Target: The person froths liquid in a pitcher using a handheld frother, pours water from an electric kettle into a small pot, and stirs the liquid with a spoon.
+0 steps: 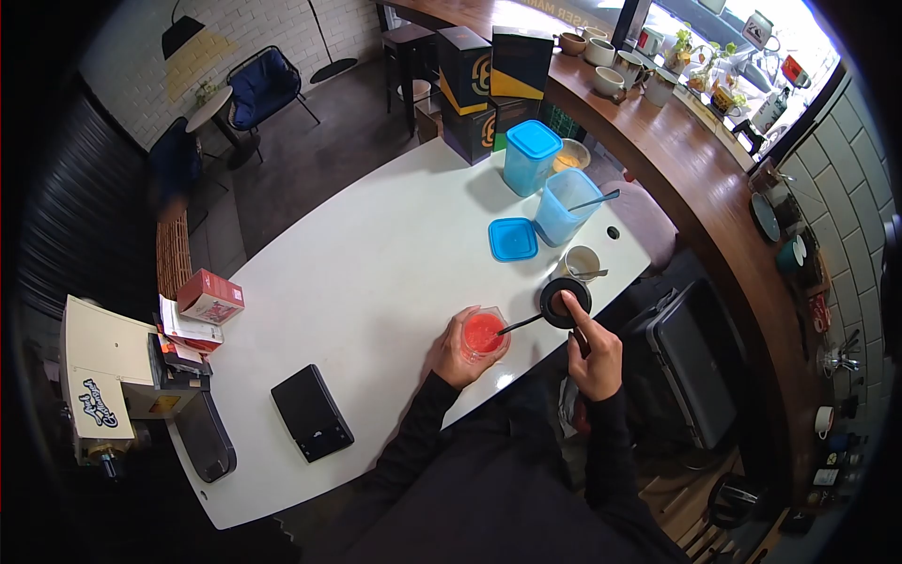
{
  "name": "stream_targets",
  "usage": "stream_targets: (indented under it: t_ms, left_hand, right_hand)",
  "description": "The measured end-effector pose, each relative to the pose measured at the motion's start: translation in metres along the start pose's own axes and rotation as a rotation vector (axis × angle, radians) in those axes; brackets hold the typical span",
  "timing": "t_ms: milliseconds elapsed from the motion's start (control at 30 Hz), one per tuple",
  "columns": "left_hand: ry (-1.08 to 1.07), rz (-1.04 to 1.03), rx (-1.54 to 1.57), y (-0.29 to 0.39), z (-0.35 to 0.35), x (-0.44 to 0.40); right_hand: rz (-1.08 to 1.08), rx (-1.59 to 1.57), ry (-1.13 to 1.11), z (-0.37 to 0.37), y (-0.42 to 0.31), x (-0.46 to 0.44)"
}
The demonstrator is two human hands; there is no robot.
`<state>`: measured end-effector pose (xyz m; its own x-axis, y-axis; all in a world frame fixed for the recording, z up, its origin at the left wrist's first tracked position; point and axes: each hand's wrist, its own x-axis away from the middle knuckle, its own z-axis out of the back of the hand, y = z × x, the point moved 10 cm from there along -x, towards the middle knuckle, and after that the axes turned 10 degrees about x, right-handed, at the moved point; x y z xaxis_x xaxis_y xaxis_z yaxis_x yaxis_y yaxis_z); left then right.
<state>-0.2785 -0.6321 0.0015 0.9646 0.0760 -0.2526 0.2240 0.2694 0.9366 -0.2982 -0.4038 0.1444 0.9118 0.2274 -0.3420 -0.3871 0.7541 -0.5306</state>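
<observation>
A clear glass of red drink [486, 332] is near the table's front edge, with my left hand [458, 352] wrapped round its left side. A thin dark stem [520, 325] slants into the drink from the right. It meets a black round-topped object [558, 313] in the view; whether the two are joined, I cannot tell. My right hand [598, 359] has its index finger on top of that object, with the other fingers curled below and partly hidden. Just behind stands a pale cup [581, 260] with a spoon in it.
An open blue container [561, 218] with a spoon, a blue lid [513, 240] and a lidded blue container [532, 162] stand farther back. Dark boxes [467, 80] are stacked beyond. A black flat device [313, 414] and a pink box [211, 296] lie to the left.
</observation>
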Motion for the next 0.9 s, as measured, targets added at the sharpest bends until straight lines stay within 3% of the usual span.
stream_targets:
  t_ms: [200, 900]
  left_hand:
    - [-0.016, -0.001, 0.014, 0.000, -0.001, -0.001]
    - [-0.016, 0.007, 0.056, 0.006, -0.001, -0.001]
  right_hand:
    - [0.023, -0.001, 0.096, 0.010, -0.003, -0.005]
    - [-0.009, 0.037, 0.056, 0.007, 0.000, 0.001]
